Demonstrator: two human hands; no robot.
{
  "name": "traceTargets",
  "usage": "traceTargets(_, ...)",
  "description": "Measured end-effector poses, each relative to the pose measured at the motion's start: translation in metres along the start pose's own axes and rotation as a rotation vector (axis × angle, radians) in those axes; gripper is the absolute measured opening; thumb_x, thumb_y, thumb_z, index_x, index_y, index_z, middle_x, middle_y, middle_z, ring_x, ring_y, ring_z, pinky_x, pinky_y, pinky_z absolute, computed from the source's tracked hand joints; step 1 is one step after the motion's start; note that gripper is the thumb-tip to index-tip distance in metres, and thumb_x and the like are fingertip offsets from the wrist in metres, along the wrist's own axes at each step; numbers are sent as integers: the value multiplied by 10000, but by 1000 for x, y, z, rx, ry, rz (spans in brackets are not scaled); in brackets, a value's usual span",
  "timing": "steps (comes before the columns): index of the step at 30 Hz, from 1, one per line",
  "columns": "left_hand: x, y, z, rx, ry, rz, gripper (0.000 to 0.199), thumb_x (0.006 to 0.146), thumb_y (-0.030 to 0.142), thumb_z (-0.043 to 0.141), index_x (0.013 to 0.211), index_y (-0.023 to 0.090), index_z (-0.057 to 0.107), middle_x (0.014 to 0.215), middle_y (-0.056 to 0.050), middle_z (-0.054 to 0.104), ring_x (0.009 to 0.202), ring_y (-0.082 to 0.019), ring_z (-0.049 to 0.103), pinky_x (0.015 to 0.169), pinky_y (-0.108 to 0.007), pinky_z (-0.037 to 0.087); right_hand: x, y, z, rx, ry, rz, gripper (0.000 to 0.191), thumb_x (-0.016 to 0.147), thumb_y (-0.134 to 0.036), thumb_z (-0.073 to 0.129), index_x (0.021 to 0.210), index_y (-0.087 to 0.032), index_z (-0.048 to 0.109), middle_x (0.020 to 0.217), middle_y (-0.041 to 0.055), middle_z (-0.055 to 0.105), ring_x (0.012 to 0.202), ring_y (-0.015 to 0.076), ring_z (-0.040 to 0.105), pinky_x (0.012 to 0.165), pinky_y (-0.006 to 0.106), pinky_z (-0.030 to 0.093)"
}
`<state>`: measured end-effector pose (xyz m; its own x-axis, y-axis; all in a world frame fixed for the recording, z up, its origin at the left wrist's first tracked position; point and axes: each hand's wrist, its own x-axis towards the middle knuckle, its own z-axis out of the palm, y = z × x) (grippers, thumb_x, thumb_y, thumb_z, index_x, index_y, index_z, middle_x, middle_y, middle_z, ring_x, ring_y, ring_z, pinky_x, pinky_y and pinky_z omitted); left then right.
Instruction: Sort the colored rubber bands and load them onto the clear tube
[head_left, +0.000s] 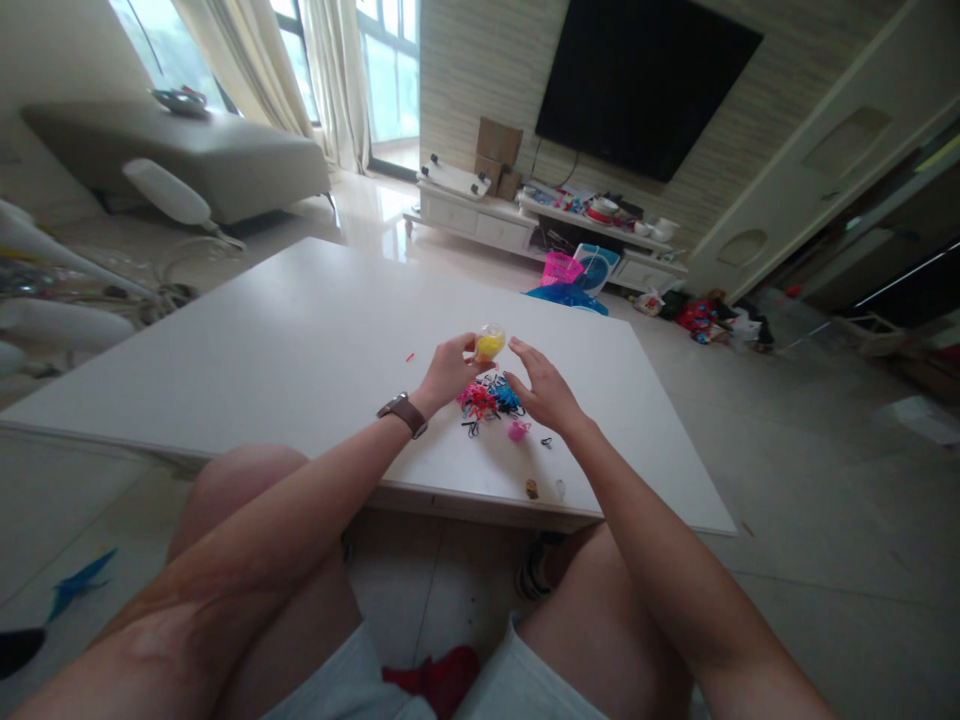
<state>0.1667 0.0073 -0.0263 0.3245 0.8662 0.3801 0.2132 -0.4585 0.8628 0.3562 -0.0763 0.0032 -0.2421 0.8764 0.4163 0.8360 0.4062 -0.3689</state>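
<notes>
My left hand (448, 372), with a brown watch on its wrist, grips a small clear container (490, 341) with yellow contents, held above the white table (322, 330). My right hand (547, 388) is just right of it, thumb and fingers apart, holding nothing. Below and between the hands lies a loose pile of small coloured strips (484, 398), pink, red, blue and black; their exact kind is too small to tell. A small pink object (518, 430) lies at the pile's near side, with a tiny dark piece (546, 442) to its right.
Near the table's front edge are a small brownish object (532, 489) and a small clear one (560, 489). A red strip (410, 357) lies left of my left hand. Beyond the table stand a pink basket (561, 268) and a low TV cabinet (487, 225).
</notes>
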Motion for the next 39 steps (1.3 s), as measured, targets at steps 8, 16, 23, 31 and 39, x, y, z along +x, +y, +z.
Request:
traceTargets(8, -5, 3, 5, 19, -115, 93, 263, 755, 300, 742, 979, 168, 702, 990, -68, 731, 911, -210, 663, 802, -321, 561, 2, -8, 8, 217, 115, 49, 564, 952, -402, 543, 1482, -270, 403, 1471, 110, 531, 1293, 277, 570, 1045, 503, 513)
traceTargets(16, -1, -5, 3, -50, -188, -41, 639, 626, 198, 801, 1234, 185, 607, 1214, -136, 686, 1117, -270, 646, 883, -375, 553, 10, -10, 11, 425, 304, 221, 535, 900, -551, 599, 1331, -249, 500, 1237, 115, 654, 1006, 237, 700, 851, 402, 608)
traceTargets(23, 0, -17, 5, -389, -103, -515, 409, 694, 85, 674, 1087, 160, 591, 1110, -152, 706, 925, -208, 694, 745, -310, 563, 6, -2, -7, 342, 434, 271, 480, 887, -543, 613, 1250, -240, 526, 1150, 103, 664, 969, 238, 687, 872, 428, 587)
traceTargets(31, -10, -10, 16, -535, -133, -676, 259, 737, 101, 699, 985, 138, 636, 1049, -150, 717, 881, -192, 684, 753, -294, 540, 7, -1, -1, 412, 514, 300, 427, 830, -501, 704, 1147, -246, 571, 1060, 59, 675, 879, 210, 693, 823, 408, 593)
traceTargets(39, -15, 2, 20, -840, -190, -630, 286, 807, 128, 685, 1080, 164, 608, 1175, -137, 672, 908, -162, 657, 752, -272, 535, 9, 2, 5, 580, 568, 403, 437, 814, -501, 715, 1119, -239, 545, 1043, 35, 647, 838, 174, 691, 781, 339, 584)
